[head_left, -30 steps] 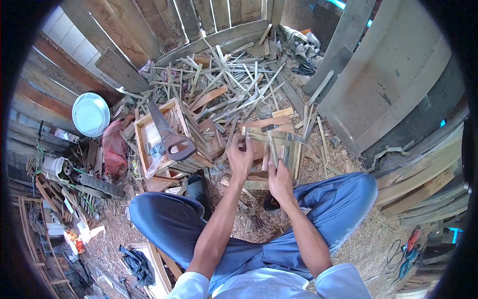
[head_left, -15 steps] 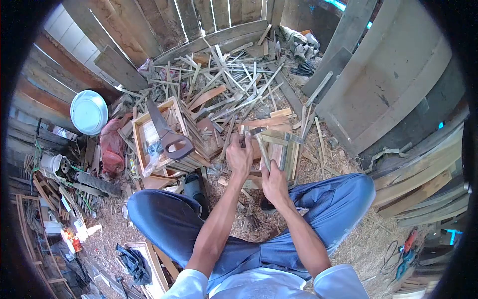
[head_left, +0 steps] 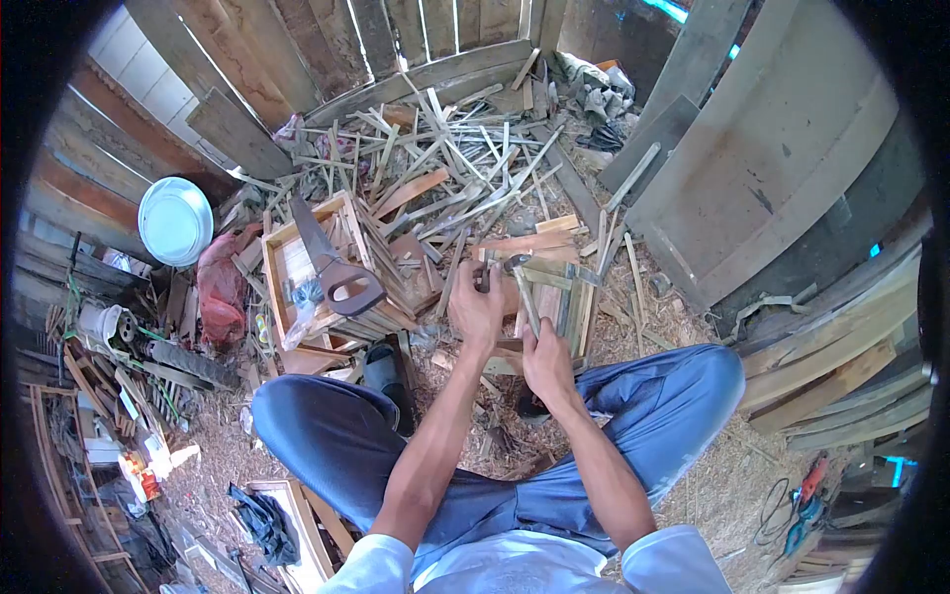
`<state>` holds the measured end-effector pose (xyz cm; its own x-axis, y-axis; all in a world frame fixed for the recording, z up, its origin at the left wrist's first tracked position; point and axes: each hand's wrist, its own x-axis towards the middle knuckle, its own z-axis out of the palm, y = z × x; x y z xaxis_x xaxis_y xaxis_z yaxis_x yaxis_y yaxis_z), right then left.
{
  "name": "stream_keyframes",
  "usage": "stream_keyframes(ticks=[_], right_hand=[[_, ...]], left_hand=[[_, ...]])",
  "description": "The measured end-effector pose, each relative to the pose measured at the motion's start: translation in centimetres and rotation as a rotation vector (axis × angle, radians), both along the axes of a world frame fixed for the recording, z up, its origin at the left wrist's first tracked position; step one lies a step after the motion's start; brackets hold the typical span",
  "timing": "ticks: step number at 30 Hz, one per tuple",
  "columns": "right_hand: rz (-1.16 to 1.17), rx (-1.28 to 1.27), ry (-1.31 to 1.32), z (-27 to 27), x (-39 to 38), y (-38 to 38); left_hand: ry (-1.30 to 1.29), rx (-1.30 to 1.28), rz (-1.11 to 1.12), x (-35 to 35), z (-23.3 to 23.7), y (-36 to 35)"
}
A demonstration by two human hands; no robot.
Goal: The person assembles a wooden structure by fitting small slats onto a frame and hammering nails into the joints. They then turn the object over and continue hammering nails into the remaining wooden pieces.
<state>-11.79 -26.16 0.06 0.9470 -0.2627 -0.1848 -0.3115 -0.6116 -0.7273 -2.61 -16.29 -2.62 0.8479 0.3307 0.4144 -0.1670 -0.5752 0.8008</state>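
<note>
My right hand (head_left: 547, 364) is closed round the handle of a hammer (head_left: 529, 302), whose dark head lies over the far edge of a small wooden crate (head_left: 547, 265). My left hand (head_left: 476, 305) is at the crate's far left corner, fingers bent and pressed together just left of the hammer head. Whatever those fingers pinch is too small or hidden to make out. The crate stands on the floor between my legs, its slatted side partly covered by my right hand and the hammer.
A handsaw (head_left: 346, 277) rests across a wooden box (head_left: 280, 297) with a plastic bag in it. Loose wood strips (head_left: 475, 158) pile up ahead. A pale blue basin (head_left: 176, 222) and red sack (head_left: 222, 297) are left; a power tool (head_left: 807, 515) with a cord lies right.
The hammer head has shifted slightly right and turned, now a little apart from my left fingers. My left hand stays at the crate's corner.
</note>
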Motion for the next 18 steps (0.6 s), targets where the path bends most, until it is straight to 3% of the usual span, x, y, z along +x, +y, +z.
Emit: stream_keyframes(ticks=[6, 8, 18], right_hand=[[0.013, 0.04, 0.007, 0.1, 0.2, 0.6], [0.013, 0.063, 0.039, 0.6, 0.2, 0.8], [0.046, 0.079, -0.023, -1.1, 0.4, 0.5]], left_hand=[[0.162, -0.361, -0.17, 0.1, -1.3, 1.3], [0.293, -0.683, -0.202, -0.1, -0.8, 1.4], [0.466, -0.773, -0.22, 0.7, -1.1, 1.6]])
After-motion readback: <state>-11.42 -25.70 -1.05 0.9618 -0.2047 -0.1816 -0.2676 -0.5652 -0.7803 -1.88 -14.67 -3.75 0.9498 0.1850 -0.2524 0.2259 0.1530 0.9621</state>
